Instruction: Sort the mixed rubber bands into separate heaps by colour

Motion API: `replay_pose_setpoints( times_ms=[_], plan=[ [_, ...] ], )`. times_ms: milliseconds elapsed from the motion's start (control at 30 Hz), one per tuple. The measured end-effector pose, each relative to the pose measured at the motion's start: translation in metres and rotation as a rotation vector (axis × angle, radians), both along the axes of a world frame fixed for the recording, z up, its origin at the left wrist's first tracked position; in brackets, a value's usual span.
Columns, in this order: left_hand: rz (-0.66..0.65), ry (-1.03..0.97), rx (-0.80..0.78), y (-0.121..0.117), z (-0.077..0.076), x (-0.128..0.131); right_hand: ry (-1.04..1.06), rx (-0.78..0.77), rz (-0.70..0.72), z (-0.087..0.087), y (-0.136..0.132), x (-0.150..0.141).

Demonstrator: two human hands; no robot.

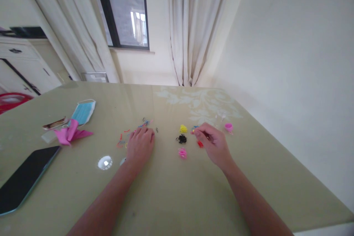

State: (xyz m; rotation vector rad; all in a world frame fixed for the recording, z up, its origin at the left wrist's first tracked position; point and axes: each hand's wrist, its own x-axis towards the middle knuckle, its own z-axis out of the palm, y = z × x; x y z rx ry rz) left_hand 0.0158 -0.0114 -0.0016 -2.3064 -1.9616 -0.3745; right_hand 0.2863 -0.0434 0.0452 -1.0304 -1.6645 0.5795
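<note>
Bands (183, 129) part-grouped by colour, mixed scatter (121, 142) left over beside half-open left hand (140, 145), right hand (215, 143) pinched shut, can't tell what either holds.

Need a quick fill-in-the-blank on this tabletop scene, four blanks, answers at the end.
Between the yellow bands and the pink bands lies a heap of ____ ones.
The left hand rests palm ____ on the table.
The face mask is coloured ____.
The phone lies with its ____ facing up.

Answers: black; down; blue; screen.
</note>
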Motion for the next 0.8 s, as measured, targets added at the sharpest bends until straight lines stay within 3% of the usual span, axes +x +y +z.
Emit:
replay_pose_setpoints(
  times_ms=[167,333,567,800],
  plan=[
    [0.021,-0.190,0.052,0.003,0.003,0.001,-0.251,0.033,-0.077,0.003,0.026,0.014],
    [0.047,-0.323,-0.003,0.008,0.001,0.002,-0.663,-0.131,-0.154,-0.012,0.063,0.010],
    [-0.002,-0.530,0.093,0.015,-0.005,0.001,-0.765,-0.164,-0.186,-0.035,0.090,-0.001],
    [-0.061,-0.885,0.070,0.019,-0.006,0.003,-0.693,-0.118,-0.258,-0.044,0.067,0.006]
  ],
)
